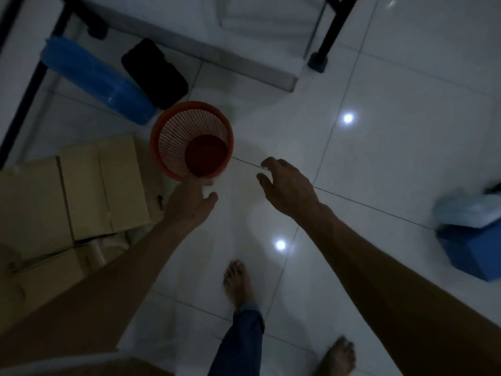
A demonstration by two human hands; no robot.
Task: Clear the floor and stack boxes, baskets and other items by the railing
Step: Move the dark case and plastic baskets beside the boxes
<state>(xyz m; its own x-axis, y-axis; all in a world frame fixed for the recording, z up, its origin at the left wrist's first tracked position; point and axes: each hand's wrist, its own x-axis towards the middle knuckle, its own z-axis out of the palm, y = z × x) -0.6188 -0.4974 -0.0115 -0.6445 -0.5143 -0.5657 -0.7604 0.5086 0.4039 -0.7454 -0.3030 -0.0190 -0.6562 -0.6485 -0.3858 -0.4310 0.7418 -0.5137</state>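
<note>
An orange mesh basket [189, 137] stands upright on the white tiled floor [379, 131], next to a stack of cardboard boxes [81, 185]. My left hand [189, 203] reaches to the basket's near rim. Its fingertips touch the rim and its thumb stays free beside it. My right hand [287, 185] hovers over bare floor to the right of the basket, fingers loosely curled and holding nothing. The scene is dim and slightly blurred.
A blue plastic tub [95, 80] and a black item [154, 74] lie behind the basket by the black railing posts [325, 31]. At the right edge sits a blue box [471, 251] with a pale lid. My bare feet [238, 283] are on the tiles below.
</note>
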